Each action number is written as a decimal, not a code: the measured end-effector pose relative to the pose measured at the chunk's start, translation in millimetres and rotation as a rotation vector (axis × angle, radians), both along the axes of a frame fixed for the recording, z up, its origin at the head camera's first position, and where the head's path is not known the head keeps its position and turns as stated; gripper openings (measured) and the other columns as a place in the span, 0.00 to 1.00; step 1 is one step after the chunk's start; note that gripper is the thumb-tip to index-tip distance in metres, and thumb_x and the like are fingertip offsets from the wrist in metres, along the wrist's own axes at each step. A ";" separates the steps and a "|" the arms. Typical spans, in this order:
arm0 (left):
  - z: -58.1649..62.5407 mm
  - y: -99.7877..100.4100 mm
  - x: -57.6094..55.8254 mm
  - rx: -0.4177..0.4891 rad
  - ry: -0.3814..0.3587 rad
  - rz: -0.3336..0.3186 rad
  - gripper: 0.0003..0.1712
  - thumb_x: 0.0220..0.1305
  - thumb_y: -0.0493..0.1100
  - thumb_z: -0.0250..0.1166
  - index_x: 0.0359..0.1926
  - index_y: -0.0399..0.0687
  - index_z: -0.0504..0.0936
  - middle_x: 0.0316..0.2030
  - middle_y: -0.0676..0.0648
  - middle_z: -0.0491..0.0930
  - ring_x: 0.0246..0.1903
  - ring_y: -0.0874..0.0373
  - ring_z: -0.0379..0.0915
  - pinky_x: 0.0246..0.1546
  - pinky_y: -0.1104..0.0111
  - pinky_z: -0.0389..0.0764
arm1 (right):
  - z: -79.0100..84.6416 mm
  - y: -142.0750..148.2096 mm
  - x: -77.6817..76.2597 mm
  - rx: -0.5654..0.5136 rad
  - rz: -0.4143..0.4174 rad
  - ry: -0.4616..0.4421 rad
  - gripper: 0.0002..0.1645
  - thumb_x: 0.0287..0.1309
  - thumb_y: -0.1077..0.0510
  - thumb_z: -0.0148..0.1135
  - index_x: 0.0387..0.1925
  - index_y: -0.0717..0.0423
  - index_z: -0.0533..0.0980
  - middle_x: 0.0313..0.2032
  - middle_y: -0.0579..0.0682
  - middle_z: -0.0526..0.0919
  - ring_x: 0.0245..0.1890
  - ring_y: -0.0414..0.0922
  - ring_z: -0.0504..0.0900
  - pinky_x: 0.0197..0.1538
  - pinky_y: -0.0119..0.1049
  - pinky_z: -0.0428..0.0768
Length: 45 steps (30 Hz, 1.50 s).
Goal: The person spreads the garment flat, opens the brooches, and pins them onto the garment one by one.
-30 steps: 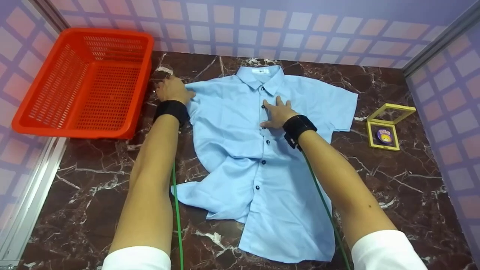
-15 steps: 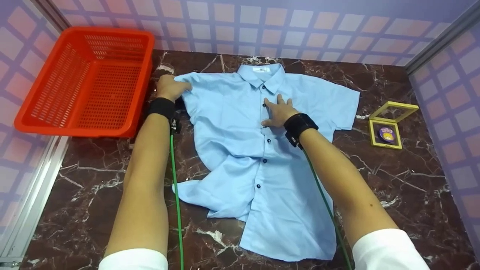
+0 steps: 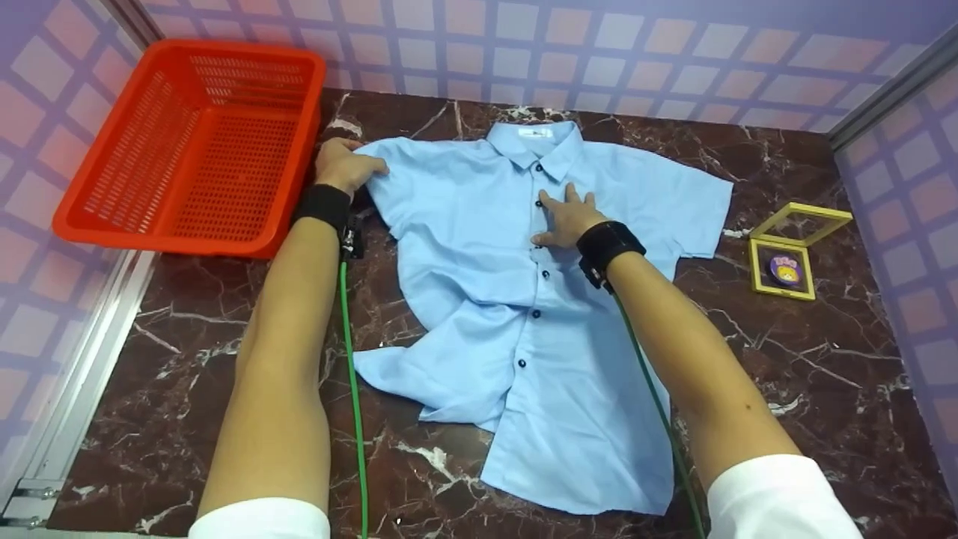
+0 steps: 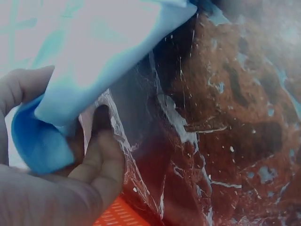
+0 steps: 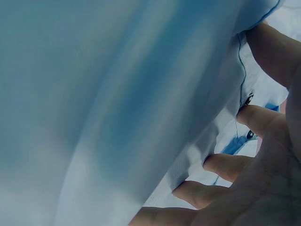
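A light blue short-sleeved shirt [image 3: 471, 232] lies front up, its dark buttons running down the middle and its collar toward the back wall. Its lower left side is folded over in a bunch. At the left sleeve, my left hand [image 3: 346, 165] pinches the cuff end; the left wrist view shows the curled cloth [image 4: 89, 70] between thumb and fingers. My right hand [image 3: 570, 217] rests on the chest beside the upper buttons, its fingers spread. In the right wrist view those fingertips [image 5: 256, 117] touch the fabric near the button strip.
A red plastic basket [image 3: 299, 150] stands at the back left, close to my left hand. On the right is a small yellow frame [image 3: 783, 293] with its lid raised and a round purple badge [image 3: 785, 270] inside. Green cables [image 3: 355, 419] trail from both wristbands over the dark marble surface.
My left hand has taken hold of the sleeve end and drawn it slightly up and outward, straightening the shoulder edge. The right hand stays on the chest. The head view has shifted a little.
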State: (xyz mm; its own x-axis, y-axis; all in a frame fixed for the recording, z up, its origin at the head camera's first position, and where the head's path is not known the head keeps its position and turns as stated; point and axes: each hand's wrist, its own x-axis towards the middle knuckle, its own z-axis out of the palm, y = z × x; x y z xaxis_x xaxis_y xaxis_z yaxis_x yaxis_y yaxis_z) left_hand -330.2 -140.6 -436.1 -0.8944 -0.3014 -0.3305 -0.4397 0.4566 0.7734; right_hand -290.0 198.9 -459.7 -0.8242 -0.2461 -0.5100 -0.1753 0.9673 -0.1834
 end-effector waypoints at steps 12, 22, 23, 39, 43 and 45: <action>12.0 -4.4 13.6 0.045 -0.064 0.135 0.54 0.43 0.63 0.71 0.67 0.47 0.58 0.64 0.47 0.60 0.61 0.56 0.56 0.63 0.69 0.56 | -1.1 -0.1 1.9 -0.016 -0.034 -0.015 0.51 0.58 0.36 0.54 0.72 0.45 0.40 0.69 0.69 0.32 0.64 0.74 0.34 0.61 0.64 0.54; 0.7 -5.9 -4.1 0.077 0.349 0.125 0.34 0.55 0.43 0.68 0.63 0.55 0.65 0.61 0.52 0.66 0.57 0.64 0.61 0.57 0.79 0.59 | 0.0 -0.1 1.2 -0.012 -0.034 -0.014 0.51 0.58 0.36 0.53 0.72 0.45 0.39 0.69 0.69 0.32 0.64 0.74 0.34 0.60 0.65 0.54; 0.5 -5.8 -4.1 0.034 0.348 0.109 0.35 0.56 0.42 0.67 0.64 0.56 0.64 0.62 0.52 0.66 0.58 0.64 0.61 0.57 0.78 0.59 | -0.6 -0.3 0.4 -0.012 -0.029 -0.014 0.51 0.58 0.36 0.53 0.72 0.46 0.39 0.68 0.70 0.32 0.64 0.75 0.34 0.60 0.65 0.53; -3.4 9.0 24.9 -0.684 0.159 -0.274 0.31 0.62 0.52 0.58 0.62 0.43 0.66 0.59 0.37 0.60 0.58 0.43 0.59 0.49 0.50 0.71 | -0.6 -3.2 1.9 -0.016 0.012 -0.012 0.52 0.58 0.35 0.53 0.72 0.48 0.39 0.68 0.72 0.33 0.64 0.75 0.35 0.62 0.62 0.51; -3.3 13.5 37.3 -0.671 0.214 -0.392 0.24 0.62 0.50 0.59 0.56 0.43 0.72 0.56 0.38 0.64 0.55 0.44 0.61 0.50 0.50 0.70 | 0.7 -0.6 1.1 -0.009 0.002 -0.015 0.51 0.58 0.36 0.53 0.72 0.48 0.39 0.68 0.72 0.33 0.63 0.76 0.35 0.63 0.63 0.49; -3.7 13.0 44.5 -0.669 0.247 -0.445 0.22 0.62 0.50 0.59 0.53 0.43 0.75 0.54 0.38 0.66 0.53 0.44 0.63 0.49 0.51 0.70 | 0.5 -0.4 0.3 -0.003 0.009 -0.014 0.52 0.58 0.36 0.53 0.72 0.49 0.39 0.68 0.72 0.33 0.63 0.76 0.35 0.63 0.63 0.47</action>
